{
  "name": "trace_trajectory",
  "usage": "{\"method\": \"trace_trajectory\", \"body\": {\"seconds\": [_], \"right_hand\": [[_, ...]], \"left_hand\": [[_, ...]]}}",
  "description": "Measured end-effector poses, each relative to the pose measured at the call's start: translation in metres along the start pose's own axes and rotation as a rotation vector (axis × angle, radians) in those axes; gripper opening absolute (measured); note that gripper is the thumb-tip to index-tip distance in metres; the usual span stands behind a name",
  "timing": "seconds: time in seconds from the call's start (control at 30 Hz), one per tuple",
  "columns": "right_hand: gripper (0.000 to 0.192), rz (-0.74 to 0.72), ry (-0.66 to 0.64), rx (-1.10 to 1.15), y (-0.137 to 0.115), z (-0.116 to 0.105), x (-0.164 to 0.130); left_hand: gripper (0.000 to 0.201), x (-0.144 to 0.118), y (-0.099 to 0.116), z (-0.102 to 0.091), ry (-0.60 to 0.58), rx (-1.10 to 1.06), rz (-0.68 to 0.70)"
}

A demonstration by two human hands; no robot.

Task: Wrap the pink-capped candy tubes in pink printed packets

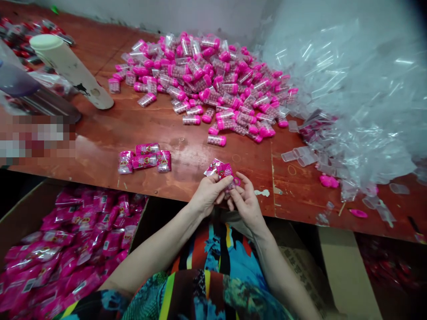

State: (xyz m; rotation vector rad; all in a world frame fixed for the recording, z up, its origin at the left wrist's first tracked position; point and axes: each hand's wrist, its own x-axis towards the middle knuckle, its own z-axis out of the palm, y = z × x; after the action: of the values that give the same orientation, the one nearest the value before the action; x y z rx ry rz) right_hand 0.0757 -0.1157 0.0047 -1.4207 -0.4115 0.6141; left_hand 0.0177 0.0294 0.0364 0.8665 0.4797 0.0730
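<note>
— Two bare hands are meeting at the near edge of the reddish-brown wooden table (100, 146), right?

— Yes. The left hand (209, 193) is pinching a small pink printed plastic packet (220, 169) between thumb and fingers, closed on its lower edge. The right hand (245, 200) is curling its fingers shut against the same packet from the other side; something small and pink seems to be sitting under its fingertips, though I cannot tell what.

— Where is the packet sitting?

— It is being held just above the table edge, tilted up to the left.

— And around it?

— Three finished pink packets (145, 158) are lying near, to the left. A heap of clear tubes with pink caps (213, 82) is lying farther back, a pile of clear plastic sleeves (350, 98) is spreading at the right, and an open cardboard box of pink packets (66, 249) is standing below left.
</note>
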Motion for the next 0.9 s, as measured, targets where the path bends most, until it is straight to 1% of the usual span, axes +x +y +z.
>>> {"method": "trace_trajectory", "body": {"seconds": [0.17, 0.23, 0.33, 0.4, 0.5, 0.57, 0.6, 0.67, 0.73, 0.83, 0.9], "right_hand": [[0.065, 0.001, -0.016, 0.051, 0.003, 0.001, 0.005], [0.064, 0.001, -0.038, 0.067, 0.004, 0.002, 0.008], [0.057, 0.01, -0.062, 0.056, 0.008, 0.004, 0.008], [0.054, 0.004, -0.031, 0.021, 0.011, 0.006, 0.006], [0.057, -0.004, 0.03, -0.001, 0.013, 0.009, 0.001], [0.058, 0.024, 0.004, 0.024, 0.011, 0.009, -0.001], [0.057, 0.045, -0.023, 0.04, 0.01, 0.008, -0.001], [0.054, 0.08, -0.067, 0.069, 0.006, 0.005, -0.002], [0.052, 0.084, -0.077, 0.089, 0.004, 0.002, -0.003], [0.051, 0.04, -0.065, 0.068, 0.002, 0.0, -0.004], [0.051, 0.0, -0.048, 0.026, 0.002, 0.0, -0.005]], "left_hand": [[0.051, -0.005, 0.003, -0.002, -0.054, -0.003, -0.005], [0.048, -0.007, 0.004, -0.004, -0.05, -0.009, -0.018], [0.045, -0.01, 0.003, -0.006, -0.002, -0.008, -0.021], [0.044, -0.01, -0.001, -0.005, 0.048, 0.009, 0.01], [0.044, -0.01, -0.006, 0.0, 0.127, 0.021, 0.074], [0.047, -0.01, -0.008, 0.003, 0.161, 0.016, 0.103], [0.048, -0.011, -0.008, 0.004, 0.159, 0.016, 0.109], [0.048, -0.013, -0.005, 0.002, 0.104, 0.03, 0.106], [0.045, -0.015, 0.0, -0.003, 0.008, 0.045, 0.083], [0.043, -0.017, 0.004, -0.014, -0.111, 0.031, 0.016], [0.043, -0.017, 0.004, -0.02, -0.146, -0.001, 0.003]]}}
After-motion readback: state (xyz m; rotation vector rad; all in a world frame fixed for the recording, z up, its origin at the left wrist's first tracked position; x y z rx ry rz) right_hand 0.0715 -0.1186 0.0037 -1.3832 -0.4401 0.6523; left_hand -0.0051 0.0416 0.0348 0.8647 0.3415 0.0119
